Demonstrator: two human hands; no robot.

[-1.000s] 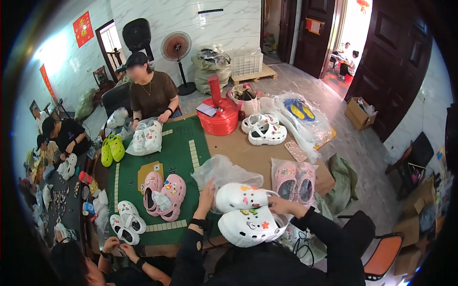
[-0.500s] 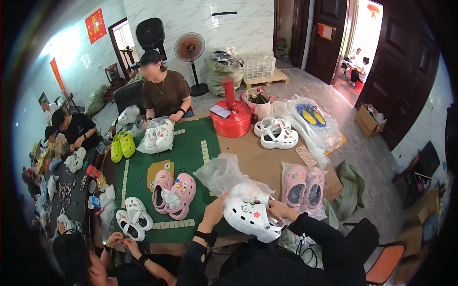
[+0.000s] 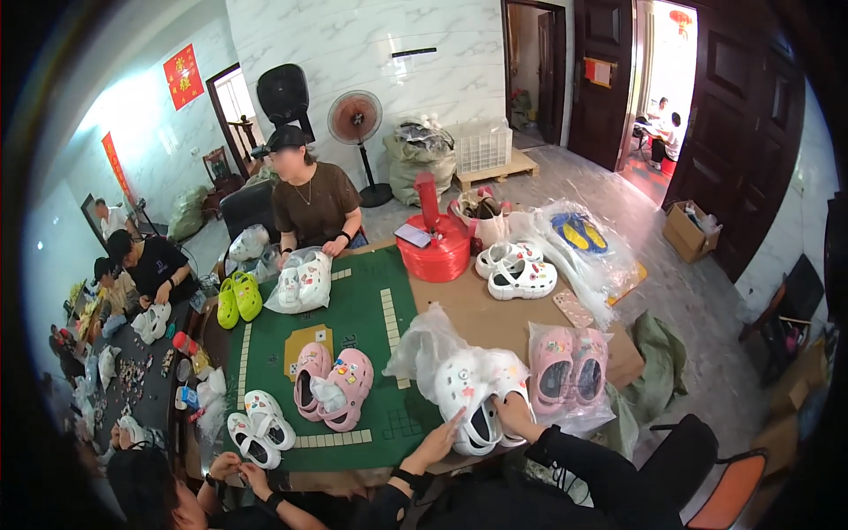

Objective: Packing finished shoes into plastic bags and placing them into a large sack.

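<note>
A pair of white moulded clogs with small coloured charms [image 3: 477, 393] sits at the near edge of the table, sole-to-sole and partly inside a clear crinkled plastic bag [image 3: 424, 344] that opens toward the person. Right hand [image 3: 517, 413] is curled over the heel of the right-side clog, fingers closed on it. Left hand [image 3: 435, 444] lies at the lower edge of the left-side clog, fingers stretched out and touching it; whether it grips cannot be told. Just right of the pair: pink clogs sealed in a clear bag [image 3: 570, 369], touching or nearly touching the white pair. To the left on the green felt mat [image 3: 367, 309]: loose pink clogs [image 3: 334, 382], near but apart. Farther left, white charm-covered clogs [image 3: 258, 427] by another person's hands at the table edge. Beyond, on bare brown cardboard [image 3: 477, 314], open surface up to a red spool of flat twine [image 3: 435, 252] and two more white clogs [image 3: 517, 269]. A seated person opposite holds a bagged white pair [image 3: 300, 281]. Lime green clogs [image 3: 238, 296] lie at the mat's far left edge. An orange chair [image 3: 733, 490] stands right of the person.
</note>
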